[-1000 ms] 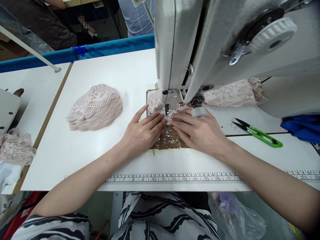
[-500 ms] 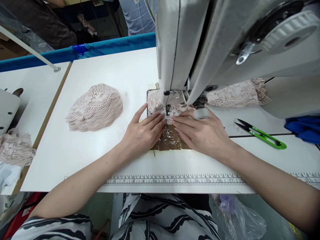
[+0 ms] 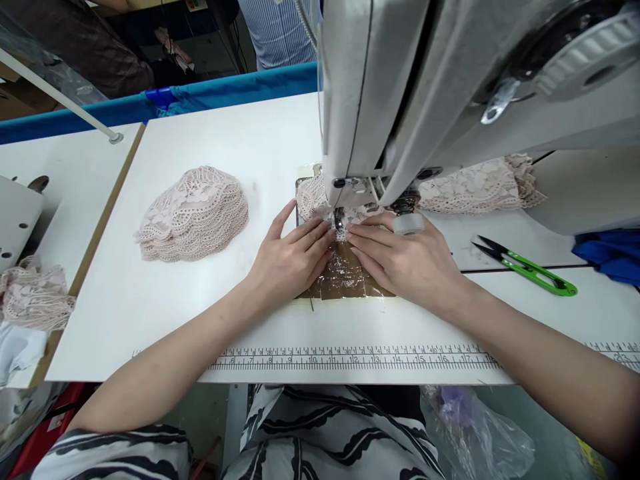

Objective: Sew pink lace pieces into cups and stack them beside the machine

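Note:
A pale pink lace piece lies under the presser foot of a grey sewing machine. My left hand rests flat at the left of the foot, fingertips on the lace, its thumb and fingers apart. From the right, my right hand lies flat with its fingertips on the lace close to the foot. Part of the lace is hidden by my fingers and the machine head. Beneath both hands is a brown, shiny taped plate.
A stack of lace pieces lies to the left; another lace pile sits behind the machine head at right. Green thread snips lie right of my hand. A printed ruler runs along the table's front edge. Other people are beyond the blue cloth.
The whole view has shifted slightly. Both hands stay flat beside the presser foot, and the lace edge nearest me seems to sit a little farther under it.

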{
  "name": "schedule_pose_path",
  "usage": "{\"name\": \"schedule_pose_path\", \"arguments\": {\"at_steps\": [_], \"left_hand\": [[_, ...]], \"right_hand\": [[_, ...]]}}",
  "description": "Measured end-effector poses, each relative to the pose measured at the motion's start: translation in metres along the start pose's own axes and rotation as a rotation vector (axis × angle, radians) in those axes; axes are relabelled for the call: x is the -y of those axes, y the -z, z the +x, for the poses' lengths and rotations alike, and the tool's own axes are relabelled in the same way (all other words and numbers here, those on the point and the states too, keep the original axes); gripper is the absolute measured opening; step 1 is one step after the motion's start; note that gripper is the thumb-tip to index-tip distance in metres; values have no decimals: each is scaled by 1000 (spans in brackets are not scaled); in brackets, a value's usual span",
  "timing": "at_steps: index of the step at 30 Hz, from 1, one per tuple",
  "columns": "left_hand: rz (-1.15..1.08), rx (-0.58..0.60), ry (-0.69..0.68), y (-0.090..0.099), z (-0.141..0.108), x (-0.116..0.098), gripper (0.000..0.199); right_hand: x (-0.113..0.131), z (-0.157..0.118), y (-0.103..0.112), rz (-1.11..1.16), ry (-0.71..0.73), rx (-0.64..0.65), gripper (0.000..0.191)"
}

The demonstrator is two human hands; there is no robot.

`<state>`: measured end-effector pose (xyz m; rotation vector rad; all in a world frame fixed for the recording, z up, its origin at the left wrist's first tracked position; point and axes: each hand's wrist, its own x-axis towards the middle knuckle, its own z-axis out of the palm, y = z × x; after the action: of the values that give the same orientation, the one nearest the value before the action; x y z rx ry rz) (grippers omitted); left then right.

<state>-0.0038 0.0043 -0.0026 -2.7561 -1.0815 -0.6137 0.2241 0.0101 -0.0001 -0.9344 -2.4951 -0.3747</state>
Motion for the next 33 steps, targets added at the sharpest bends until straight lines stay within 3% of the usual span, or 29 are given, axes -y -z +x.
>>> {"name": "schedule_pose_path", "arguments": {"at_steps": [27, 33], "left_hand": [[9, -27, 79, -1, 3, 7, 32], [101, 34, 132, 3, 2, 11, 42]], "right_hand": [[-2, 2, -4, -24, -65, 89, 29], [-4, 5, -2, 15, -65, 89, 32]]}}
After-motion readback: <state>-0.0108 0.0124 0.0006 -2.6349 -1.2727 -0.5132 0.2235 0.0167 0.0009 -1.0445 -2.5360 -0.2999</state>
